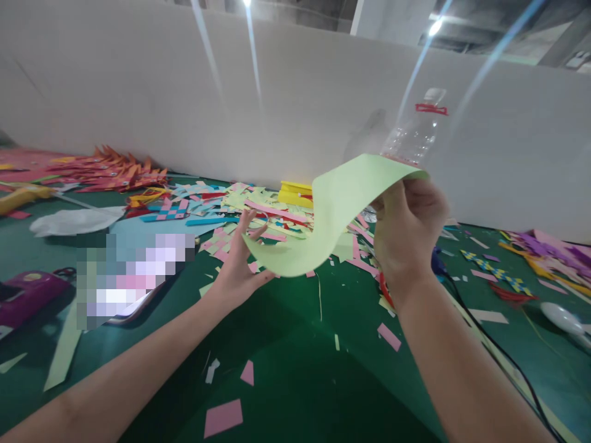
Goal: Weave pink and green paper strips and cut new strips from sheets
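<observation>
A pale green sheet of paper (339, 215) hangs in the air in an S-shaped curve. My right hand (409, 227) pinches its upper right end, with the fingers partly hidden behind the paper. At the sheet's lower left end is my left hand (237, 267), thumb and fingers spread apart around the edge. Whether that hand touches the paper I cannot tell for sure. Beneath and behind lies a heap of pink, green and blue paper scraps (272, 212). Red-handled scissors (386, 290) show partly beside my right wrist.
A clear plastic bottle (413, 135) stands by the white wall. To the left are a phone (138, 283) with a blurred screen, a purple tool (32, 298) and orange folded-paper pieces (111, 171). Purple paper strips (545, 255), a white spoon-like object (563, 320) and a black cable (503, 354) lie right.
</observation>
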Tool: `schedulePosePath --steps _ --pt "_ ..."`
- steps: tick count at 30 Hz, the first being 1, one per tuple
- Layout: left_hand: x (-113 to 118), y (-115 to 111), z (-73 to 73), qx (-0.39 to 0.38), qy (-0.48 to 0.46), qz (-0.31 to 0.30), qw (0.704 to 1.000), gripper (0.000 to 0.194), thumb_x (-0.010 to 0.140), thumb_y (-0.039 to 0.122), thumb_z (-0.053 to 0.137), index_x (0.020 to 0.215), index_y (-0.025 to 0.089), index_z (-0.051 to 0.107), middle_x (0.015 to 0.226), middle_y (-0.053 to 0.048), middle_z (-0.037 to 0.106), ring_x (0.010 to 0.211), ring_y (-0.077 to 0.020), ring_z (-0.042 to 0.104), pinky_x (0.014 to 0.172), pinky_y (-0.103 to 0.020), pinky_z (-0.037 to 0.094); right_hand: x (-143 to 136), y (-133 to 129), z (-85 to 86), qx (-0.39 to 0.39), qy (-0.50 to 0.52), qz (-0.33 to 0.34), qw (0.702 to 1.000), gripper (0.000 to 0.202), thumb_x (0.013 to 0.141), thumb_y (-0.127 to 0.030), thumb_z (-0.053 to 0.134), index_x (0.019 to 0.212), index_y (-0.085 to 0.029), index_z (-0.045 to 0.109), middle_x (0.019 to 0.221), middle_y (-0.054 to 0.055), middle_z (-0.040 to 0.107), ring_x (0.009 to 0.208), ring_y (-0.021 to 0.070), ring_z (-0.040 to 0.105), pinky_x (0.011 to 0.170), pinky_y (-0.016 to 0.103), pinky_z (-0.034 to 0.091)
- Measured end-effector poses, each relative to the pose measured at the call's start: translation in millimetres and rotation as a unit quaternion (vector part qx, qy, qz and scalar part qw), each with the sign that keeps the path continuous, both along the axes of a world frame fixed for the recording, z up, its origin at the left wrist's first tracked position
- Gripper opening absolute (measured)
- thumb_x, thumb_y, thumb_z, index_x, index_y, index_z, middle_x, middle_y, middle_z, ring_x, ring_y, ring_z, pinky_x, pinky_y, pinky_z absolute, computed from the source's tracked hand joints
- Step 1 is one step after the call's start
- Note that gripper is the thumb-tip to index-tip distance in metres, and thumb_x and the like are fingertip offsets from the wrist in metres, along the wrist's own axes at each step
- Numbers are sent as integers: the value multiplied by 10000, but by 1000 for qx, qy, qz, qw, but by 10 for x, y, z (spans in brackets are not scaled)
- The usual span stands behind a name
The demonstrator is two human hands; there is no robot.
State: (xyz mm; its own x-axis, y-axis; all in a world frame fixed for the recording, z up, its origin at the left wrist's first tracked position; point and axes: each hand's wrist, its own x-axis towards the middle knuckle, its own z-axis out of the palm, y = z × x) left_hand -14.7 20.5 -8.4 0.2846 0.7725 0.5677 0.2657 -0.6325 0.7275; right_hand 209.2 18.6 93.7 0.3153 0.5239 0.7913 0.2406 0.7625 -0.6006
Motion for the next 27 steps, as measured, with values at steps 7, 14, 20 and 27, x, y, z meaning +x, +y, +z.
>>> schedulePosePath --steps 7,14,20,27 --pt "-9 14 -10 44 6 -14 999 91 826 298 619 816 226 673 1087 -91 584 1073 -288 553 854 -453 524 3 -211 -84 21 -66 -109 992 119 885 -338 559 844 -284 656 757 -18 629 501 108 538 496 316 486" --pt "9 -84 23 43 32 -15 998 79 799 198 605 820 228 675 1139 -89 551 1066 -285 551 858 -471 514 -18 -265 -439 5 -160 -43 986 416 889 -242 501 1293 -300 423 1390 96 431 918 189 647 727 380 578" --pt "60 -68 -15 -28 53 -13 998 263 755 201 634 1014 244 643 1222 -94 525 1120 -294 550 858 -457 517 -19 -377 -921 -148 -280 0 948 487 923 -248 451 1381 -297 291 1488 125 341 1022 212 641 879 425 545" --pt "102 -56 -62 -219 -36 -3 975 341 841 410 572 1120 216 544 1100 -92 606 818 -203 664 607 -345 584 -25 -534 -1023 -189 -396 91 894 441 955 -327 409 1377 -265 297 1487 124 374 996 195 669 832 373 560"
